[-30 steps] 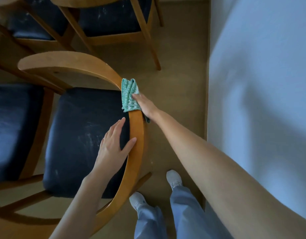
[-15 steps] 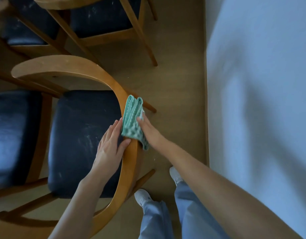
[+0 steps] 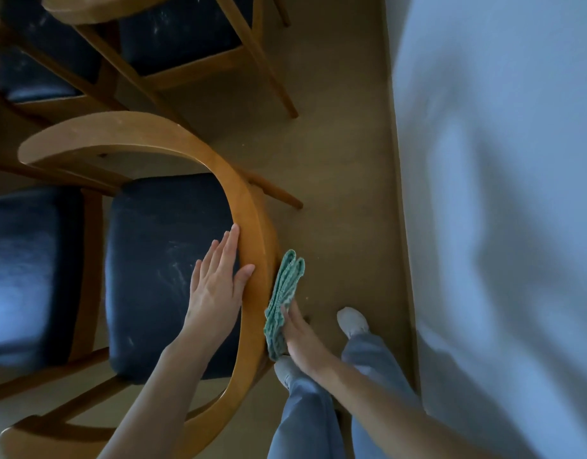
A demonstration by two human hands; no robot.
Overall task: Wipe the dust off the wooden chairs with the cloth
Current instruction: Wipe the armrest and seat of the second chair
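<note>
A wooden chair with a curved backrest (image 3: 249, 200) and a dark padded seat (image 3: 159, 266) stands below me. My left hand (image 3: 216, 283) rests flat against the inner side of the backrest, fingers straight, thumb on the top edge. My right hand (image 3: 302, 339) presses a folded green cloth (image 3: 284, 299) against the outer side of the backrest with flat fingers. The cloth stands on edge along the wood.
More wooden chairs with dark seats stand at the left (image 3: 24, 270) and at the top (image 3: 173, 38). A white wall (image 3: 500, 226) runs down the right side. My feet (image 3: 351, 321) stand on the brown floor (image 3: 345, 193) between chair and wall.
My right hand has slid the cloth along the backrest toward me, from its top curve down onto the outer side. My left hand stays on the inner side.
</note>
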